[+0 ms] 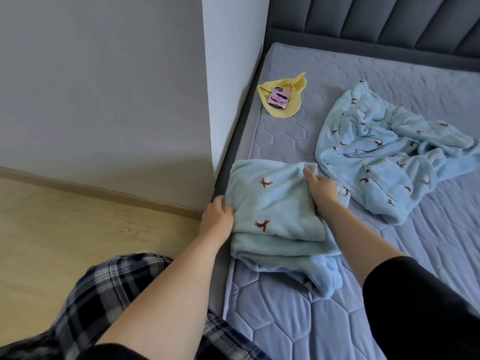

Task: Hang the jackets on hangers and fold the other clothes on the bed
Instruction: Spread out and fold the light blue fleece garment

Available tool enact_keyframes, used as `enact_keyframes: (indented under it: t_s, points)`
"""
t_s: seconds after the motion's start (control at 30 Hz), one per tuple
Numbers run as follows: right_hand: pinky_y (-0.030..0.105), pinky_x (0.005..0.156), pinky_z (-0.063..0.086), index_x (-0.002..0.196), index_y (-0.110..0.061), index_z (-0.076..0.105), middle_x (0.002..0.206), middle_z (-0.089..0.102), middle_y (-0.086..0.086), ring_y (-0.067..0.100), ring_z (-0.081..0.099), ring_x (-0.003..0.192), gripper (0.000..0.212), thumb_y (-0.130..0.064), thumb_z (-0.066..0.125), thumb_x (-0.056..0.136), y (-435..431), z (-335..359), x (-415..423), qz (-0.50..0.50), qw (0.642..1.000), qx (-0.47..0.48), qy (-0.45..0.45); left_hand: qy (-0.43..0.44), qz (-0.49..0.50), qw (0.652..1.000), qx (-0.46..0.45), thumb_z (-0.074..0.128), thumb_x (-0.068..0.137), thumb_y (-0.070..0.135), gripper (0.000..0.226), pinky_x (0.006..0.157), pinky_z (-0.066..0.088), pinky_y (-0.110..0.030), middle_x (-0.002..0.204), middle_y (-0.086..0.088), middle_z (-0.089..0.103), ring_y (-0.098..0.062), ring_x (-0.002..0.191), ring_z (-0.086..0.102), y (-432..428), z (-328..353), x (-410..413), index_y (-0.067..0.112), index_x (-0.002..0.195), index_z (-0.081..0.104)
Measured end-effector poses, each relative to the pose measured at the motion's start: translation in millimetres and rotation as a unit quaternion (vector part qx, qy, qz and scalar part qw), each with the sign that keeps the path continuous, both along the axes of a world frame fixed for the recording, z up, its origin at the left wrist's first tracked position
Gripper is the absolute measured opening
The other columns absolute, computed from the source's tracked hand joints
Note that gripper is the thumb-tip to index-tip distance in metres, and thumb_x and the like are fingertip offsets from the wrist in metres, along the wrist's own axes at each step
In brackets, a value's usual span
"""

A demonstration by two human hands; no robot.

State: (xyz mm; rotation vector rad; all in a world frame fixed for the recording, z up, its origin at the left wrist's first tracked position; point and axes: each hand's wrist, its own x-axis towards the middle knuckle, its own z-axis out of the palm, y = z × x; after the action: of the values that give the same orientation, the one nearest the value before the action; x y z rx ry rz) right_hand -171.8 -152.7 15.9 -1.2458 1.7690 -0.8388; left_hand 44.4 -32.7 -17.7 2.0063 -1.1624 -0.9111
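Observation:
A light blue fleece garment with small brown bird prints [272, 211] lies folded in layers at the left edge of the bed. My left hand [217, 216] grips its left edge. My right hand [322, 190] lies on its upper right part, fingers curled into the cloth near the top corner. A second light blue fleece garment with the same print [384, 152] lies crumpled and spread out further right on the mattress.
The grey quilted mattress [298, 320] fills the right side, with a dark padded headboard [376, 19] behind. A yellow cloth [284, 107] with a pink phone [278, 98] on it lies near the far left corner. A white wall corner [228, 100] and wooden floor [65, 224] are on the left.

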Motion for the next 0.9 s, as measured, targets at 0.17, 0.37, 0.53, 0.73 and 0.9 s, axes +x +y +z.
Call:
enact_keyframes:
  t_s: [0.17, 0.37, 0.53, 0.73, 0.9]
  points:
    - [0.022, 0.047, 0.032, 0.061, -0.017, 0.048, 0.063, 0.053, -0.005, 0.008, 0.050, 0.059, 0.047, -0.056, 0.070, 0.074, 23, 13, -13, 0.085, 0.990, 0.040, 0.107, -0.119, -0.150, 0.980, -0.049, 0.023, 0.097, 0.056, 0.068, 0.119, 0.003, -0.049, 0.161, -0.003, -0.005, -0.020, 0.147, -0.003, -2, 7, -29, 0.027, 0.152, -0.004]
    - [0.041, 0.083, 0.054, 0.102, -0.001, 0.064, 0.100, 0.066, 0.014, 0.027, 0.063, 0.092, 0.037, -0.033, 0.070, 0.085, 27, 24, -22, 0.057, 0.997, 0.045, -0.035, -0.373, -0.314, 0.862, -0.135, 0.011, 0.083, 0.071, 0.083, 0.116, -0.001, -0.055, 0.161, 0.002, -0.009, -0.017, 0.145, -0.019, 8, 19, -63, 0.027, 0.153, 0.007]
    - [0.033, 0.068, 0.050, 0.072, -0.008, 0.060, 0.076, 0.064, 0.005, 0.025, 0.062, 0.079, 0.030, -0.033, 0.070, 0.083, 25, 17, -39, -0.049, 0.996, -0.018, -0.079, -0.365, -0.327, 0.862, -0.133, 0.011, 0.085, 0.069, 0.077, 0.115, -0.001, -0.053, 0.160, 0.006, -0.013, -0.016, 0.146, -0.016, 7, 20, -67, 0.031, 0.152, 0.010]
    - [0.025, 0.061, 0.036, 0.110, 0.004, 0.061, 0.084, 0.059, 0.010, 0.021, 0.055, 0.073, 0.047, -0.040, 0.057, 0.092, 29, -19, -37, 0.031, 0.992, 0.081, 0.087, -0.375, -0.284, 0.875, -0.113, 0.008, 0.092, 0.058, 0.066, 0.114, 0.001, -0.057, 0.161, 0.005, 0.000, -0.021, 0.147, -0.011, 4, 26, -76, 0.031, 0.150, 0.019]
    - [0.033, 0.078, 0.041, 0.113, 0.002, 0.056, 0.107, 0.061, 0.019, 0.034, 0.056, 0.105, 0.042, -0.033, 0.059, 0.090, 16, 0, -47, 0.080, 0.971, 0.059, 0.217, -0.427, -0.372, 0.822, -0.060, 0.016, 0.088, 0.071, 0.074, 0.110, -0.011, -0.060, 0.160, 0.003, -0.010, -0.028, 0.143, -0.023, 3, 18, -91, 0.035, 0.151, 0.004]
